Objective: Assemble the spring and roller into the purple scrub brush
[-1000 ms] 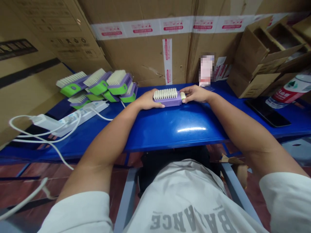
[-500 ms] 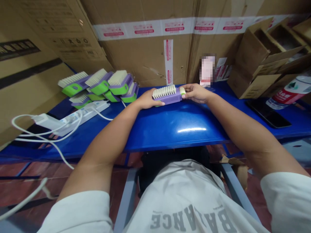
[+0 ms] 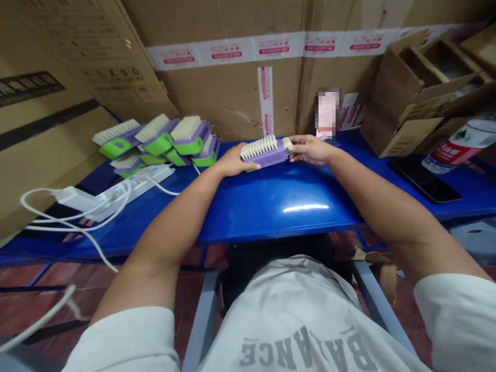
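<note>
A purple brush (image 3: 271,157) with rows of cream bristles is held over the blue table, bristles upward. My left hand (image 3: 234,160) is closed around its left end, thumb along the near side by a bit of green. At the right end, my right hand (image 3: 309,150) pinches a small green and cream end piece (image 3: 287,144) between thumb and fingers. Whether that piece is joined to the purple body I cannot tell. To the left lies a pile of several similar purple and green brushes (image 3: 187,135), bristles up.
A white power strip (image 3: 132,188) with cables lies left on the blue table (image 3: 271,212). Cardboard boxes (image 3: 403,93), a black phone (image 3: 424,178) and a water bottle (image 3: 457,147) stand or lie at the right. A large carton (image 3: 220,88) walls off the back.
The brush has tilted slightly, its right end rising a little. The green and cream end piece sits closer to the bristles and more covered by my right fingers. Both hands keep their grip.
</note>
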The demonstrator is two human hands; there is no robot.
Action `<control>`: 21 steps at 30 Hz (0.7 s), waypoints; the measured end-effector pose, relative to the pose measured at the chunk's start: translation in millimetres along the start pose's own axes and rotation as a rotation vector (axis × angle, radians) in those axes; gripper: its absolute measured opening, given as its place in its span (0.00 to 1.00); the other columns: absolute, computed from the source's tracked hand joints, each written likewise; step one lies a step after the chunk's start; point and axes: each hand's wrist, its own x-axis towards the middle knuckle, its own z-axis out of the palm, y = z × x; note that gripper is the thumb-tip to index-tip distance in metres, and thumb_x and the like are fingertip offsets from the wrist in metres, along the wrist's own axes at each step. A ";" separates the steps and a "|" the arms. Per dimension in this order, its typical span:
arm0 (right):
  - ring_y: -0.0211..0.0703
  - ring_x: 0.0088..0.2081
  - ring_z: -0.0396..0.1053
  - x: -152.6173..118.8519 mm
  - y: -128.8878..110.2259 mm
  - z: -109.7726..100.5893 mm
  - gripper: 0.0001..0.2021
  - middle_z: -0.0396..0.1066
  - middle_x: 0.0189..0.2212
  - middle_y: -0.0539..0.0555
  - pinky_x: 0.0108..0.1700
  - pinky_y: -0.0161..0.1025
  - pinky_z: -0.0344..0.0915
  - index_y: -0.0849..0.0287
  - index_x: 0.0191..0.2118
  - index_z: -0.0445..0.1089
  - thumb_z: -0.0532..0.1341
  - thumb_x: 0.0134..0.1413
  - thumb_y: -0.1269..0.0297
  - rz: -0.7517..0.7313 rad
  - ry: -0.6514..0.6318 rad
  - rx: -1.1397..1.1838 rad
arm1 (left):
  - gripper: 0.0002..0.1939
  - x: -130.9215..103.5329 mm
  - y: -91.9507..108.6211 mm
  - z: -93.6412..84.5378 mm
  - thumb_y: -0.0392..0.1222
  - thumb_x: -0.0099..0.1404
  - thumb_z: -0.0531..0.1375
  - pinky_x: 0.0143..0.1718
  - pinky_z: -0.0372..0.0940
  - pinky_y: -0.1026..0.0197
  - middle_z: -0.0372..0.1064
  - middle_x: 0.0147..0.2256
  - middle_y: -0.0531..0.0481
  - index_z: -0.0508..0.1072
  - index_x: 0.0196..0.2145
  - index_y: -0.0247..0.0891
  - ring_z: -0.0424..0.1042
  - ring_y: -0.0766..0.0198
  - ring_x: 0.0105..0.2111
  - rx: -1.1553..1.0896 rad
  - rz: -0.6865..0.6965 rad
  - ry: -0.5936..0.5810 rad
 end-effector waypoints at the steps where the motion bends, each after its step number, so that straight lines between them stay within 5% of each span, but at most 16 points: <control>1: 0.43 0.41 0.83 -0.2 0.2 0.4 0.19 0.89 0.45 0.54 0.49 0.40 0.86 0.55 0.51 0.87 0.87 0.55 0.62 -0.014 -0.006 -0.008 | 0.50 0.2 -1.1 -0.1 0.61 0.54 0.82 0.78 0.70 0.37 0.80 0.71 0.36 0.76 0.69 0.40 0.79 0.33 0.72 -0.006 0.009 -0.005; 4: 0.49 0.50 0.86 0.6 1.1 1.1 0.29 0.91 0.49 0.57 0.57 0.45 0.86 0.55 0.48 0.88 0.92 0.42 0.53 -0.094 -0.026 -0.032 | 0.53 -0.7 -2.3 -0.4 0.61 0.53 0.82 0.79 0.68 0.36 0.79 0.72 0.35 0.76 0.71 0.40 0.78 0.32 0.73 -0.005 0.015 0.005; 8: 0.50 0.50 0.86 4.1 2.6 -1.0 0.37 0.91 0.44 0.56 0.64 0.48 0.83 0.58 0.43 0.88 0.95 0.26 0.45 -0.178 -0.027 -0.102 | 0.55 -1.8 -2.1 -0.7 0.59 0.51 0.84 0.78 0.68 0.36 0.79 0.72 0.34 0.76 0.72 0.39 0.77 0.30 0.73 -0.014 0.009 0.013; 14: 0.53 0.50 0.87 4.9 2.6 -2.3 0.37 0.91 0.43 0.56 0.64 0.52 0.84 0.56 0.44 0.89 0.95 0.24 0.48 -0.184 -0.006 -0.122 | 0.54 1.5 -6.2 -2.9 0.59 0.48 0.85 0.78 0.69 0.37 0.81 0.70 0.37 0.79 0.69 0.40 0.78 0.30 0.72 -0.042 0.015 0.015; 21: 0.47 0.47 0.86 4.1 1.5 -1.7 0.35 0.92 0.44 0.55 0.59 0.44 0.84 0.57 0.43 0.89 0.95 0.22 0.54 -0.152 -0.012 -0.076 | 0.53 2.9 -7.2 -2.5 0.61 0.45 0.84 0.77 0.69 0.37 0.83 0.68 0.37 0.81 0.66 0.39 0.79 0.30 0.71 -0.089 0.016 0.023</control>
